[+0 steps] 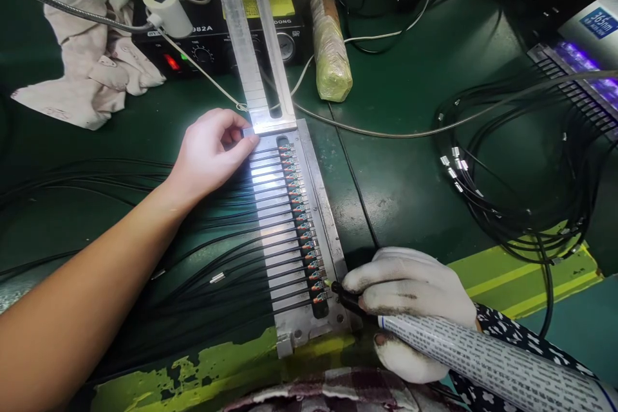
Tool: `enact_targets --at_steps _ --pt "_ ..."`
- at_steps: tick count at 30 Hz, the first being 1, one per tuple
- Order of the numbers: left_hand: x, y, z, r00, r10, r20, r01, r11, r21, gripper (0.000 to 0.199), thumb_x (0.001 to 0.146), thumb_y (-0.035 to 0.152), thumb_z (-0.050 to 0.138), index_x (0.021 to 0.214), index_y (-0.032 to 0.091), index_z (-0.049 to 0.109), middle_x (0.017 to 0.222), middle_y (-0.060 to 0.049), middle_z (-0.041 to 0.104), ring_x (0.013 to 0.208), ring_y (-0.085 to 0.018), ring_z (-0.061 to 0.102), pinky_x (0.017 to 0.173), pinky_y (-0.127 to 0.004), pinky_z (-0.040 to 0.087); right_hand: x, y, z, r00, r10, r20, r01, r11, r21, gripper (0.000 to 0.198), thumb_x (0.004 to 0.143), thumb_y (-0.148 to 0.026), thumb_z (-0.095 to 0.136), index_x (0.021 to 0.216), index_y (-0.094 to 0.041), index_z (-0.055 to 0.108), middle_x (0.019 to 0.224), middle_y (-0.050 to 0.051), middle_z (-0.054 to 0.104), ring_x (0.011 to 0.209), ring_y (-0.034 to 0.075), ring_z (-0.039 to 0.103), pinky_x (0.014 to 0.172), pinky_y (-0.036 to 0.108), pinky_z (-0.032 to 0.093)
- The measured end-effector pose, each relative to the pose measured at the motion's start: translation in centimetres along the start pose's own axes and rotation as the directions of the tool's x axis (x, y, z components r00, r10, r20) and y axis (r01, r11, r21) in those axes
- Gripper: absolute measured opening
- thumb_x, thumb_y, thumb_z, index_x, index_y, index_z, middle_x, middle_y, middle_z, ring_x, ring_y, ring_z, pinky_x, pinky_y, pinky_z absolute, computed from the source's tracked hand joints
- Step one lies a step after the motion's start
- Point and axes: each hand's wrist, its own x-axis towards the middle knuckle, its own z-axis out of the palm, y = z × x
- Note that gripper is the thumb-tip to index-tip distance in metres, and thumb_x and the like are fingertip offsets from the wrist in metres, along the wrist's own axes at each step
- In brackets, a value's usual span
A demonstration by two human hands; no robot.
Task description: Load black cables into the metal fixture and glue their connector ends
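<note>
On the counter (396,187), a metal fixture (294,318) touches the left hand (210,148); whether those fingers grip it, I cannot tell. Fingers of the right hand (412,290) clamp a printed tube (458,347), its black tip (345,296) beside connectors (303,225) to their left.

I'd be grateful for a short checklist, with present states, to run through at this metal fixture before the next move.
1. Left hand at the far end of the metal fixture: ok, the thumb appears to rest there.
2. Black cables side by side across the fixture: ok.
3. Printed tube held: ok, between the fingers and thumb of the right hand.
4. Nozzle touching a connector: cannot tell; it points at the row's near end.
5. Gloves on both hands: not ok, only the right is gloved.
6. Control box powered: ok, its red switch glows.
</note>
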Motion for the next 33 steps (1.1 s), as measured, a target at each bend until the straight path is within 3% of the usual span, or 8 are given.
enact_targets --at_steps 15,33 --pt "-0.04 -0.17 0.18 0.999 0.021 -0.027 -0.022 1.000 -0.008 0.027 0.082 0.039 0.061 0.092 0.014 0.066 0.080 0.000 0.057 0.071 -0.008 0.050 0.066 -0.021 0.037 -0.15 0.26 0.11 1.000 -0.007 0.011 0.007 1.000 -0.018 0.021 0.091 -0.031 0.052 0.083 -0.014 0.062 0.089 0.002 0.073 0.087 0.011 0.073 0.073 0.026 0.057" --pt "0.04 -0.31 0.20 0.999 0.024 -0.027 -0.025 1.000 -0.001 0.027 0.081 0.039 0.061 0.091 0.014 0.066 0.078 0.000 0.057 0.070 -0.008 0.049 0.066 -0.021 0.037 -0.24 0.13 0.10 1.000 -0.008 0.005 0.008 1.000 0.007 0.016 0.088 -0.027 0.054 0.084 -0.015 0.062 0.089 0.002 0.072 0.087 0.011 0.072 0.074 0.026 0.057"
